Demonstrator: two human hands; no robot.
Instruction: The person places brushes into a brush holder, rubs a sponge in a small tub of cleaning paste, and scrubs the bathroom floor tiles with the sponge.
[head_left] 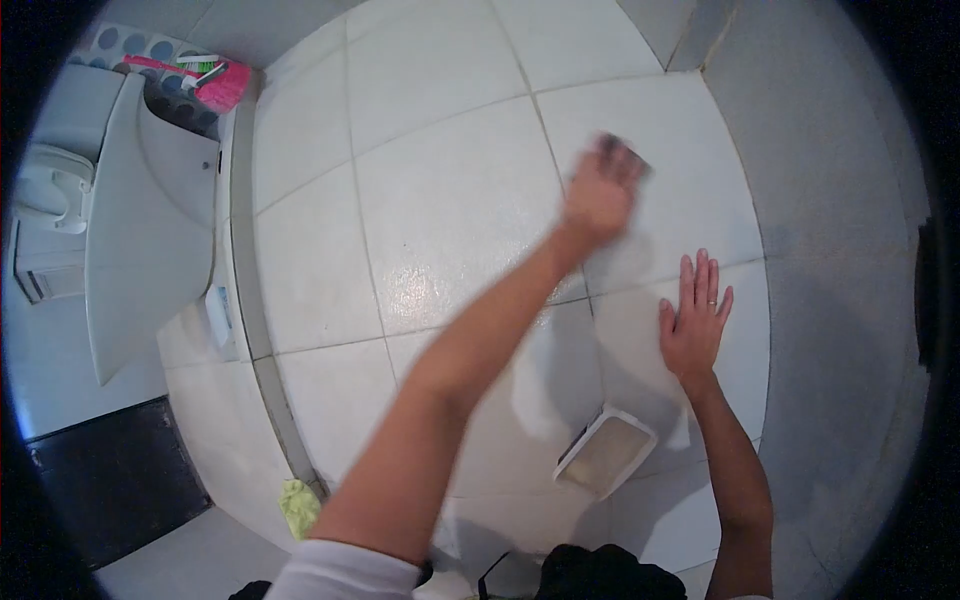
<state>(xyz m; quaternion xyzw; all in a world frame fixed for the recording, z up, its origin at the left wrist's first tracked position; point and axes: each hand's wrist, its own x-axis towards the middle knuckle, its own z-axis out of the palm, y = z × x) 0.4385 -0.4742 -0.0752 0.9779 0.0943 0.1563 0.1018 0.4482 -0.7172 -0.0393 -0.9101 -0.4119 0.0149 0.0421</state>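
Observation:
My left hand is stretched out over the white tiled floor, its fingers closed on a small dark sponge that looks pressed to the tiles. Motion blurs both hand and sponge, so the sponge's exact shape is unclear. Lower and to the right, my right hand lies flat on the floor with fingers spread and a ring on one of them. Between my forearms stands a white rectangular tub with pale, murky contents. Wet sheen shows on the tiles left of my left forearm.
A grey wall runs along the right. On the left, a raised sill and a white curved panel stand before a toilet. Pink cleaning tools, a yellow-green cloth and a dark mat lie around.

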